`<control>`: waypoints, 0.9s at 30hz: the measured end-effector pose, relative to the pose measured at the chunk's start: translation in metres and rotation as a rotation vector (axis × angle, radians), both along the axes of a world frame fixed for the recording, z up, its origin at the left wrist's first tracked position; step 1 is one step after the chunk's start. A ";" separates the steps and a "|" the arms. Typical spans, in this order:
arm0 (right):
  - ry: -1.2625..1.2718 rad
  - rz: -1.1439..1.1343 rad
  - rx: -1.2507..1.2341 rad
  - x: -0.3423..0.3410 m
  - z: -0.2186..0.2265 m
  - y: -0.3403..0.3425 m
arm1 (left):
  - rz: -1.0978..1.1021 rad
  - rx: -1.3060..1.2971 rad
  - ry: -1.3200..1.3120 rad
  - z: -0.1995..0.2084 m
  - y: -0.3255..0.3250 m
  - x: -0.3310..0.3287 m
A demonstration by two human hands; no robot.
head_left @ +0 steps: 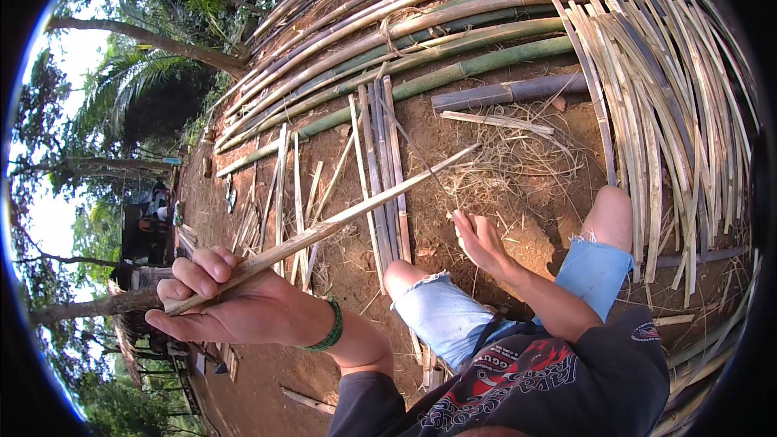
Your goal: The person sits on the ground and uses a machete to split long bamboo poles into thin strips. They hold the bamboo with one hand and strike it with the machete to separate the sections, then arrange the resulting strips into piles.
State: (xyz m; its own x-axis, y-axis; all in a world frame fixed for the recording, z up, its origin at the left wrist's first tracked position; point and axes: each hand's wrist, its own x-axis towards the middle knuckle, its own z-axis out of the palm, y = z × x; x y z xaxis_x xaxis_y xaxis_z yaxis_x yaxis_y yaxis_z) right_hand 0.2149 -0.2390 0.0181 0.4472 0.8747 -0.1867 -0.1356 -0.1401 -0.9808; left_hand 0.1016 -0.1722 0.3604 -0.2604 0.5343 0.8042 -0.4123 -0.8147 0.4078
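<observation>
My left hand [235, 298], with a green woven band at the wrist, is closed around the lower end of a split bamboo strip [340, 222]. The strip slants up to the right, its tip over the ground ahead of my knees. My right hand [479, 241] is closed in front of my knees. A long thin dark blade [417, 150], seen nearly edge-on, runs from its fingers up to the left, passing the strip near its far end. The blade's handle is mostly hidden by the fingers.
Split strips [647, 105] are piled at right. Long bamboo poles [453, 73] lie across the far ground, with a short dark bamboo piece [510, 93] nearer. Shavings [518, 162] litter the dirt ahead. More strips [384, 170] lie left of my knees. Trees [154, 44] stand far left.
</observation>
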 end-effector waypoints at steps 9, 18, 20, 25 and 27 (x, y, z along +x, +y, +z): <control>-0.117 0.207 0.640 -0.023 0.178 -0.042 | -0.119 0.104 0.081 -0.012 -0.034 0.012; -0.060 0.211 0.378 -0.008 0.145 -0.048 | -0.144 0.107 0.068 -0.014 -0.033 0.005; -0.117 0.248 0.618 -0.016 0.170 -0.054 | -0.171 0.102 0.071 -0.014 -0.035 0.010; 0.090 0.231 0.201 -0.014 0.114 -0.053 | -0.150 0.124 0.092 -0.013 -0.030 0.002; 0.057 0.202 0.170 -0.007 0.121 -0.050 | -0.147 0.115 0.073 -0.016 -0.034 0.006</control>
State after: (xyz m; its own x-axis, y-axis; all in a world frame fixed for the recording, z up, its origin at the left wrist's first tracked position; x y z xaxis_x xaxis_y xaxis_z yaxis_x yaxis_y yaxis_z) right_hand 0.2080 -0.2892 0.1389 0.2530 0.9662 -0.0496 -0.1768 -0.0043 -0.9842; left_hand 0.1071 -0.2066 0.3447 -0.1250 0.4661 0.8759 -0.5032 -0.7906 0.3490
